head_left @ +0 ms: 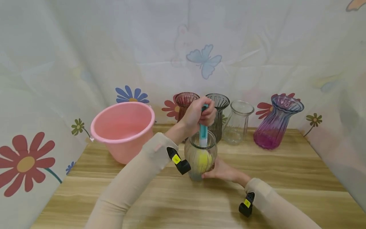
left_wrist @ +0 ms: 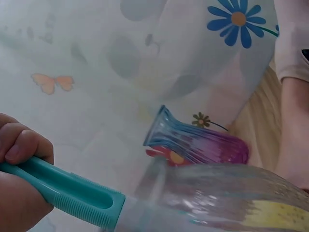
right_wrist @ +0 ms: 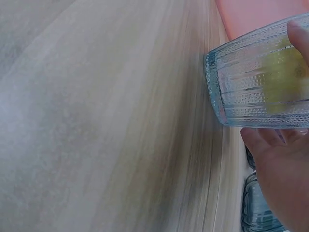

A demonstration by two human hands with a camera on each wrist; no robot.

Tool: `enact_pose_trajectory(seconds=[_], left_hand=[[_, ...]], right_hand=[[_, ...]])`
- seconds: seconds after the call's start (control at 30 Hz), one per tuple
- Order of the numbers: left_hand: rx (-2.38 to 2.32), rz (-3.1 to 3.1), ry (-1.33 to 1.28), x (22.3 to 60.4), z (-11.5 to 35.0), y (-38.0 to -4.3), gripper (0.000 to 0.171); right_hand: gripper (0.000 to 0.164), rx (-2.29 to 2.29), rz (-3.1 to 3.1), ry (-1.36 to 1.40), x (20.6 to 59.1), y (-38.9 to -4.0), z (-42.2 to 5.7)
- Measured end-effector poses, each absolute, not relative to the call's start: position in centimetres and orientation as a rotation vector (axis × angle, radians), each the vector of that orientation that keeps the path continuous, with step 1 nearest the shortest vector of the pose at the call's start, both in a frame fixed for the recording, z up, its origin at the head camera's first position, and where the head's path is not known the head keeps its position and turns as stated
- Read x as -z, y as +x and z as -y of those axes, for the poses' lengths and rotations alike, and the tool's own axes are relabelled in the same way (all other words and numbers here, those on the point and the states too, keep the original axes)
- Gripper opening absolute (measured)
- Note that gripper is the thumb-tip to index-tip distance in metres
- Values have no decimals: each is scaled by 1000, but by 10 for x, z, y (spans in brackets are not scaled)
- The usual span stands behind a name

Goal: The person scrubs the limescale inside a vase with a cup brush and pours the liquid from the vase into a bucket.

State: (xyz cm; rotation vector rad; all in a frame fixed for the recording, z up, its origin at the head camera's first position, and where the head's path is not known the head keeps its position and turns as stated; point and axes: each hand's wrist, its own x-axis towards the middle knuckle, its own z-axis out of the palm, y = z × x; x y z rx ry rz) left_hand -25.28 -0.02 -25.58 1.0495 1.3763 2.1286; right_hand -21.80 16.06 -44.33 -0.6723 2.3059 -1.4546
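My left hand (head_left: 200,113) grips the teal handle of a sponge bottle brush (head_left: 203,132) from above. The yellow sponge head (head_left: 204,159) is down inside a clear ribbed glass vase (head_left: 191,159), showing through its wall. Low on the vase's right side, my right hand (head_left: 224,171) holds it, thumb on one side and fingers on the other in the right wrist view. In the left wrist view the ridged handle (left_wrist: 87,195) leads from the curled fingers (left_wrist: 26,145) to a pale shaft at the vase mouth.
A pink bucket (head_left: 123,140) stands on the wooden table (head_left: 171,203) to the left. Behind the hands are a red vase (head_left: 183,101), a grey vase (head_left: 220,109) and a clear vase (head_left: 235,127). A blue-purple vase (head_left: 275,127) stands farther right. A patterned curtain (head_left: 160,47) surrounds the table.
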Motion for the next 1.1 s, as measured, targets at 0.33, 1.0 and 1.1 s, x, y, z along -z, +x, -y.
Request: enact_pose_trajectory(seconds=[0.33,1.0,1.1], left_hand=[[-2156,-1487,1024,289,-2,-262,43],[-2144,-1360,1043,233,7,-252,43],[-2160,-1333,1108,209,9,-249,42]], right_hand=[[78,1429,-2254,-656,441,-216,-162],[72,1498,-2201,-713,442,-220,-163],[70,1493,-2208,-690,440,-219,-163]])
